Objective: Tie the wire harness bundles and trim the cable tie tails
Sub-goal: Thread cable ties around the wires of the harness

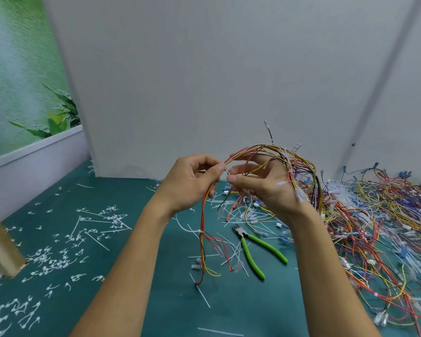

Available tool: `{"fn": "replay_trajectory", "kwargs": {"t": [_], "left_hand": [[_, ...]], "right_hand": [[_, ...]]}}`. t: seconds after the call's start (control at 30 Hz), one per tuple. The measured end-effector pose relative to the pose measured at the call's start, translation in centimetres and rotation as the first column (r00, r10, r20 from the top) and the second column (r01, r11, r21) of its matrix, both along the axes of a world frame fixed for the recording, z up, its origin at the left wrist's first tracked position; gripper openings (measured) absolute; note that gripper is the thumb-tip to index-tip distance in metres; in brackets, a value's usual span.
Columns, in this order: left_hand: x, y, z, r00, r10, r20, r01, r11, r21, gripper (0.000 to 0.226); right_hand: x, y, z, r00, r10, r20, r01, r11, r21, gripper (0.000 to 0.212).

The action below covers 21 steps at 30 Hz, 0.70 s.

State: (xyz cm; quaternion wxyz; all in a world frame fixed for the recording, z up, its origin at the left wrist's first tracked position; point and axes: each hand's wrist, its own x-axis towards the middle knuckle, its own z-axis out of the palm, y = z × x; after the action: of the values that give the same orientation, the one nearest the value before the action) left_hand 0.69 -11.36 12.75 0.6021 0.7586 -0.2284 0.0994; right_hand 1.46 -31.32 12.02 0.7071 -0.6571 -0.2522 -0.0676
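Observation:
A wire harness bundle of red, yellow and orange wires is raised above the green mat. My left hand pinches it where the wires come together, and its lower end hangs down to the mat, bound by a white cable tie. My right hand pinches a small white cable tie piece right beside the left fingertips, with the wire loop arching over its back. Green-handled cutters lie on the mat under my hands.
A big tangled heap of coloured wires covers the right side of the green mat. Cut tie tails and loose white cable ties litter the left and middle. A white board stands behind; a wooden post stands at left.

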Motion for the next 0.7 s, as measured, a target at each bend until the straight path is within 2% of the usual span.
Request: {"fn": "replay_trajectory", "kwargs": {"t": [0.1, 0.2, 0.4, 0.47, 0.7], "left_hand": [[0.0, -0.2, -0.1, 0.999, -0.001, 0.035, 0.0, 1.0, 0.025, 0.013], [0.0, -0.5, -0.2, 0.998, 0.02, 0.058, -0.022, 0.999, 0.043, 0.01], [-0.4, -1.1, -0.3, 0.982, 0.104, 0.157, -0.12, 0.989, 0.092, 0.013], [-0.4, -1.2, -0.4, 0.974, 0.132, 0.182, -0.151, 0.984, 0.096, 0.014], [-0.2, -1.2, -0.4, 0.976, 0.159, 0.15, -0.166, 0.986, 0.029, 0.014]], "right_hand": [[0.0, 0.0, -0.2, 1.0, -0.01, 0.027, 0.011, 0.999, -0.038, 0.023], [-0.1, 0.0, -0.1, 0.996, -0.056, 0.069, 0.062, 0.994, -0.093, 0.022], [-0.1, -0.1, -0.1, 0.999, 0.033, -0.014, -0.033, 0.999, -0.016, 0.02], [0.0, -0.2, 0.0, 0.999, 0.038, -0.026, -0.039, 0.998, -0.041, 0.024], [-0.4, -0.2, 0.0, 0.997, 0.073, -0.033, -0.073, 0.997, -0.022, 0.027]]}}
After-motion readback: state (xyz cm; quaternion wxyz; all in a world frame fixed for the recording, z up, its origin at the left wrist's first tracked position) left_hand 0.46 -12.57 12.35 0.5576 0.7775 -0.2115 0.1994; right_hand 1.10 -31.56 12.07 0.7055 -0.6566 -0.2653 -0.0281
